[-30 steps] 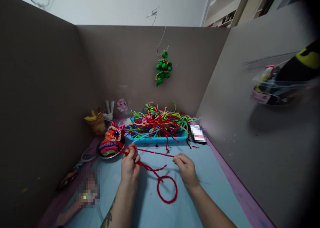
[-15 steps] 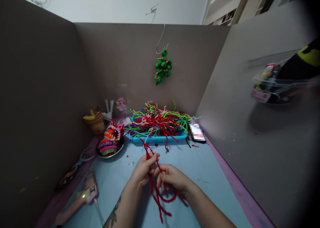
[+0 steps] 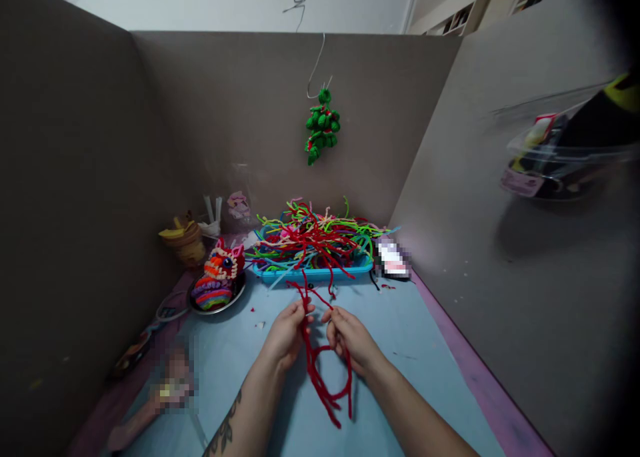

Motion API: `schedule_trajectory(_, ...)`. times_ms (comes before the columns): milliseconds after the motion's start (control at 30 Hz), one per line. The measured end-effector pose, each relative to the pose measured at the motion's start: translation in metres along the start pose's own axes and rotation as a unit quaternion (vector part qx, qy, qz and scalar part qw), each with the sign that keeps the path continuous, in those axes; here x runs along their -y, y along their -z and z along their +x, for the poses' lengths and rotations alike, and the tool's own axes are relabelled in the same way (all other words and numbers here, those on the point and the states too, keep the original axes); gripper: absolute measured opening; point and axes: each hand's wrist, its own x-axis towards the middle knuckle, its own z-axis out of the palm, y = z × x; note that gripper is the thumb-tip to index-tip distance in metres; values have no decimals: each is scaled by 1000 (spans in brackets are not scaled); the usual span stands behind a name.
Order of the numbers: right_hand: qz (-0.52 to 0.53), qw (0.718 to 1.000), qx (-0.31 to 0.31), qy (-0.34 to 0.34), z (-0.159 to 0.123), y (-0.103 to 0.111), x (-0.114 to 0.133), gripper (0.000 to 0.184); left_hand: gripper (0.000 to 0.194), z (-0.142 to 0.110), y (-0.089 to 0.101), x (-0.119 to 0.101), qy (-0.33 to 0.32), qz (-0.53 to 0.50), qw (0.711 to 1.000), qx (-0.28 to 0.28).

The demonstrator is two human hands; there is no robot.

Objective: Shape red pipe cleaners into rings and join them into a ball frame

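Note:
Several red pipe cleaners hang in a loose bundle over the table, their lower ends dangling toward me. My left hand is closed around the bundle near its upper part, and the tips stick up above the fingers. Just to the right, my right hand pinches one red strand drawn out from the bundle. That strand bends into a loop below the two hands. Beyond them stands a blue tray, heaped with pipe cleaners in red, green, pink and other colours.
A striped, colourful animal figure sits in a metal bowl at left. Nearer lies a blurred pink tool. A phone rests right of the tray. A green ornament hangs on the back panel; a clear container hangs at right.
My right hand has moved up and slightly away from the left, pulling one strand sideways into a wider loop. The left hand keeps its hold. The whole view has shifted slightly.

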Motion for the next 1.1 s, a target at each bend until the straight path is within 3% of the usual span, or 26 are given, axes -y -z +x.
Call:
schedule_trajectory(133, 23, 996, -56, 58, 0, 13, 11, 45, 14, -3, -1, -5, -11, 22, 998, 51)
schedule_trajectory(333, 55, 983, -122, 122, -5, 50, 43, 39, 16, -4, 4, -25, -22, -59, 997, 40)
schedule_trajectory(400, 1, 988, -107, 111, -12, 66, 52, 36, 18, -3, 7, -32, -25, -100, 994, 23)
schedule_trajectory(533, -151, 988, -8, 27, -28, 100, 59, 33, 20, -1, 11, -40, -24, -149, 989, -5)
schedule_trajectory(633, -281, 960, 5, -2, -35, 120, 55, 28, 19, -1, 10, -38, -19, -155, 988, -10)
schedule_trajectory(700, -392, 918, -43, 42, -38, 122, 53, 21, 18, -2, 8, -35, -12, -142, 990, -4)
schedule_trajectory(767, -487, 862, -90, 111, -41, 109, 52, 21, 17, -5, 5, -31, -6, -122, 993, 2)
schedule_trajectory(833, -515, 838, -90, 155, -45, 81, 51, 25, 15, -8, 1, -28, 0, -100, 995, 10)
schedule_trajectory(1000, -375, 913, 20, 156, -41, -4, 37, 27, 9, -18, -5, -26, 6, -44, 998, 48)
schedule_trajectory(1100, -298, 941, 21, 163, -28, -31, 22, 19, 8, -21, -5, -29, -10, -26, 998, 48)
